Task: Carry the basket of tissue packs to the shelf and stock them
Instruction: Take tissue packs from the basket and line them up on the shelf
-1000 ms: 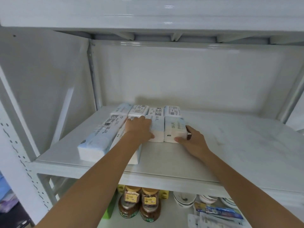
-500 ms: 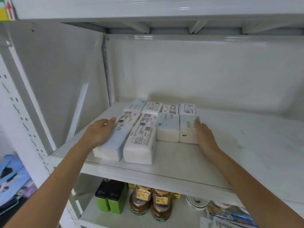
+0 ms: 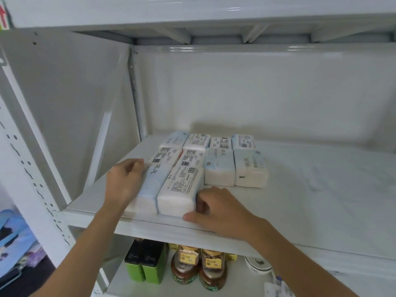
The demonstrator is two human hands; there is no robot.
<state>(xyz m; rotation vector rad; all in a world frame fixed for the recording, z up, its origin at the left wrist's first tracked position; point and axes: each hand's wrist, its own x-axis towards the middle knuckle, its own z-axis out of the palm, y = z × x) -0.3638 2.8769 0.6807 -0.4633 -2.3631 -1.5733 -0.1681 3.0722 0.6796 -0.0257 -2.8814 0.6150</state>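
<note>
At shelf (image 3: 321,211) front edge: left hand (image 3: 124,183) flat against tissue packs (image 3: 182,189) at 9 o'clock, right hand (image 3: 218,213) curled, pinching their 3 o'clock corner; open shelf rightward.

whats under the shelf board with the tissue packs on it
Below the shelf board: two green tins, two brown jars with yellow labels, and a white bowl. The board and the right forearm cover whatever sits further back or right.

Tissue packs (image 3: 218,166) sit in rows toward the shelf's (image 3: 310,200) back-left corner; two front packs reach its front edge. Left hand (image 3: 125,182) flanks their left side, right hand (image 3: 218,211) their front-right corner.
</note>
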